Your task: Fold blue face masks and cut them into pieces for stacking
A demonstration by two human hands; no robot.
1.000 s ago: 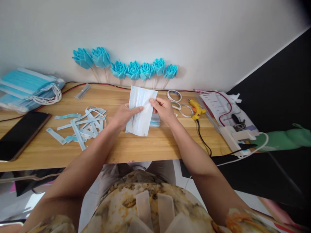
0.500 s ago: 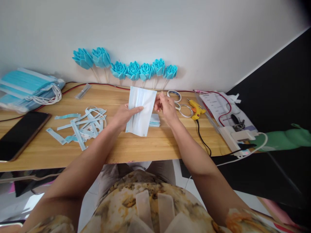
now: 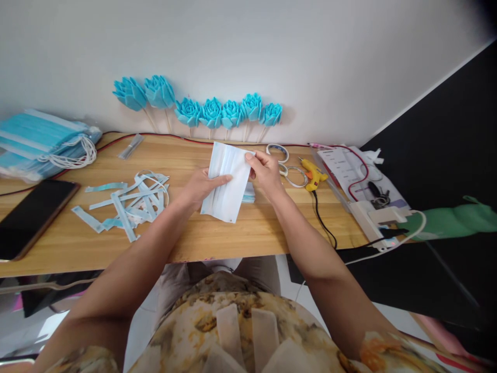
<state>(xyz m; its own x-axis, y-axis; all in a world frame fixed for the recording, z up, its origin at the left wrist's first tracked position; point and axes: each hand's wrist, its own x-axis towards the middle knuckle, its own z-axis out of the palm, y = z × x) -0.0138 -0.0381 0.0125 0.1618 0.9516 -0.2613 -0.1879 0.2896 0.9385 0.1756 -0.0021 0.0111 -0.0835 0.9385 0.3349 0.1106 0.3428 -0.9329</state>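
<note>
A pale face mask (image 3: 227,191) with no ear loops showing is held up over the table between both hands. My left hand (image 3: 205,185) grips its left side, thumb lying across the front and fingers hidden behind. At the upper right edge, my right hand (image 3: 266,170) pinches the mask between thumb and fingers. Partly behind the mask lies a small stack of blue-white folded pieces (image 3: 249,193). Cut mask strips (image 3: 128,202) and loops lie in a loose heap left of my hands.
Several blue flowers on sticks (image 3: 212,112) lean against the wall. Masks in plastic (image 3: 42,142) and a phone (image 3: 37,217) lie left. Tape rolls (image 3: 277,152), scissors (image 3: 297,177), a yellow glue gun (image 3: 313,174) with its cord, and a power strip (image 3: 370,223) are right.
My right hand has closed on the mask's upper right edge, which it was beside before. The mask has tilted and lowered slightly.
</note>
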